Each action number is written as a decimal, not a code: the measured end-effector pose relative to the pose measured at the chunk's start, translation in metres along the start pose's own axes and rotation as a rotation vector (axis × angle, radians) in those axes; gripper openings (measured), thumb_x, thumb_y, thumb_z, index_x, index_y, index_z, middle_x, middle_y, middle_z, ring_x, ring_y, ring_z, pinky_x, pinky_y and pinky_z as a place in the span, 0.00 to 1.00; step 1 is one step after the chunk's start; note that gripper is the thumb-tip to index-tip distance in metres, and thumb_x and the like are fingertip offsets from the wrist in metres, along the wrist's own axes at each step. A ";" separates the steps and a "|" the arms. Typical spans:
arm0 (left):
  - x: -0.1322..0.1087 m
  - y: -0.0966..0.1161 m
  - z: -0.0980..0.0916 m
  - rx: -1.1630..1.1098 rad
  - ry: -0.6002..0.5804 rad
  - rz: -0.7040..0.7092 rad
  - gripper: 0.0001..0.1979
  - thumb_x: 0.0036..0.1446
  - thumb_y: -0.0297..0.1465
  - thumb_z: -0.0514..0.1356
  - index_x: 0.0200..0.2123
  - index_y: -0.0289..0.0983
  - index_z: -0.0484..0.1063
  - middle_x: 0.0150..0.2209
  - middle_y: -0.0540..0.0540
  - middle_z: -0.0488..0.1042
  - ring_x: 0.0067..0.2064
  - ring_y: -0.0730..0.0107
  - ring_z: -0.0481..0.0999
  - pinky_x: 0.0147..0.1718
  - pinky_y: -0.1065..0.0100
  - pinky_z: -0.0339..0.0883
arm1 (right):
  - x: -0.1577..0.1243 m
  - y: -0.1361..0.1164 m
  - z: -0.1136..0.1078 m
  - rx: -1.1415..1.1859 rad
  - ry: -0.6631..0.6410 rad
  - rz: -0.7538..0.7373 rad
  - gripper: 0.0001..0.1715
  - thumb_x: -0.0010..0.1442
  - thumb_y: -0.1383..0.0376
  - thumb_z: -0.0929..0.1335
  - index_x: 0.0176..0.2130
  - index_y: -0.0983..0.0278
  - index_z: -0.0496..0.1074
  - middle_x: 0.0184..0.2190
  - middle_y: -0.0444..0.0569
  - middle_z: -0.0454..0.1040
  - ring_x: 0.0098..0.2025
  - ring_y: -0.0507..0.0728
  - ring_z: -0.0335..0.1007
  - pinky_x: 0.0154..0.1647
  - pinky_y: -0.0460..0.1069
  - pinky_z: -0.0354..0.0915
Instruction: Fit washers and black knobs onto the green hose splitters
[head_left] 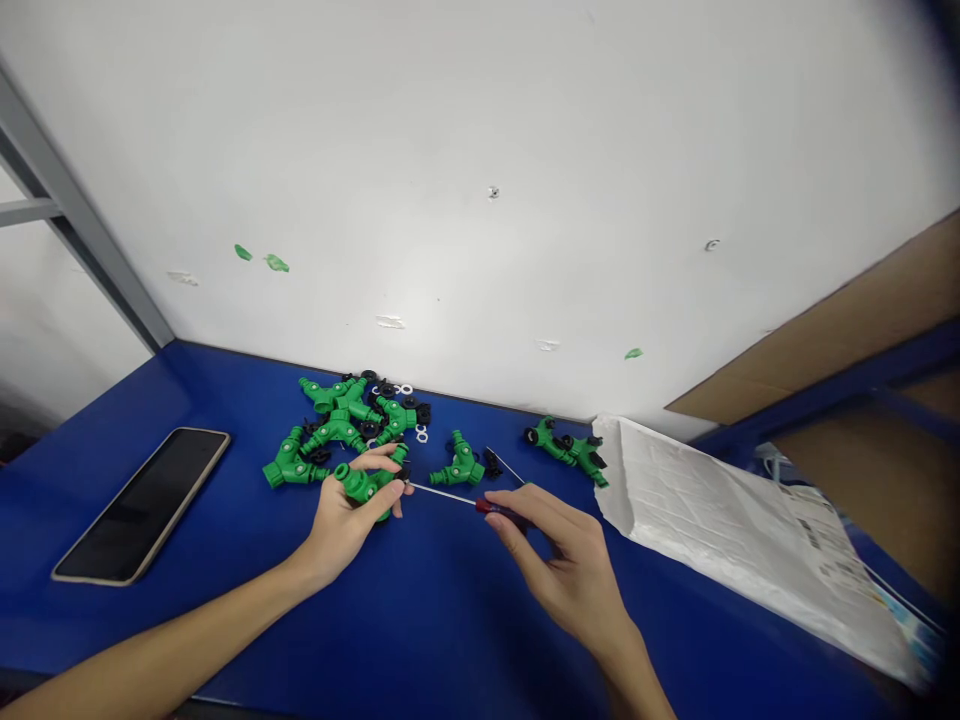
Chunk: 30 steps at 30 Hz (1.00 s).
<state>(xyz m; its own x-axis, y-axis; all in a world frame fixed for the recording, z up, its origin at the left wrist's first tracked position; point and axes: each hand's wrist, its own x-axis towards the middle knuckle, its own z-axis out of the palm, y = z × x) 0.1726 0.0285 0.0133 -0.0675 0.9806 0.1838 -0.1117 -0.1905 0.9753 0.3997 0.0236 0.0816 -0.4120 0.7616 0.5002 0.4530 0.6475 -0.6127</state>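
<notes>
My left hand [341, 515] is closed around a green Y-shaped hose connector [360, 483], held just above the blue table. Fingers wrapped on its red handle, my right hand [562, 550] grips a screwdriver [446, 494]. The screwdriver's thin shaft points left, and its tip meets a small dark part at the connector's right side; my left fingertips partly hide that spot. Beyond my hands, a single green connector [459, 466] lies on the table with small black pieces [493, 463] beside it. A second thin metal shaft [506, 465] lies there, its end near my right hand.
Several green connectors [337, 430] are heaped at the back left among black parts and white rings [421, 434]. Black-fitted green connectors [566, 448] lie at the right by a white plastic mailer [727, 530]. A phone [146, 505] rests at the left. A white wall [450, 250] stands behind.
</notes>
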 end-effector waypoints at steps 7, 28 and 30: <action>0.000 0.003 0.001 0.025 -0.003 0.005 0.02 0.57 0.31 0.62 0.34 0.41 0.72 0.20 0.48 0.76 0.56 0.56 0.71 0.60 0.52 0.53 | 0.000 -0.001 0.002 -0.015 0.002 -0.010 0.11 0.62 0.72 0.68 0.45 0.61 0.73 0.32 0.46 0.77 0.31 0.52 0.73 0.31 0.45 0.68; -0.003 0.007 0.002 0.128 -0.015 0.073 0.02 0.57 0.31 0.61 0.34 0.39 0.71 0.21 0.46 0.77 0.58 0.54 0.70 0.58 0.51 0.59 | -0.005 0.001 0.009 -0.170 0.050 -0.012 0.06 0.66 0.67 0.64 0.42 0.61 0.70 0.29 0.46 0.78 0.26 0.52 0.73 0.29 0.45 0.69; -0.002 0.007 0.002 0.132 0.003 0.068 0.02 0.56 0.31 0.61 0.33 0.39 0.72 0.21 0.46 0.77 0.57 0.54 0.70 0.58 0.51 0.58 | -0.005 -0.003 0.010 -0.176 -0.024 0.070 0.07 0.67 0.65 0.62 0.44 0.61 0.68 0.27 0.44 0.76 0.23 0.52 0.71 0.26 0.45 0.67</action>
<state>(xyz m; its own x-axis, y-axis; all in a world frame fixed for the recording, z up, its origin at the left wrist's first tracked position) 0.1738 0.0251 0.0198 -0.0738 0.9654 0.2502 0.0248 -0.2490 0.9682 0.3931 0.0173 0.0748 -0.3924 0.8054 0.4442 0.6119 0.5891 -0.5277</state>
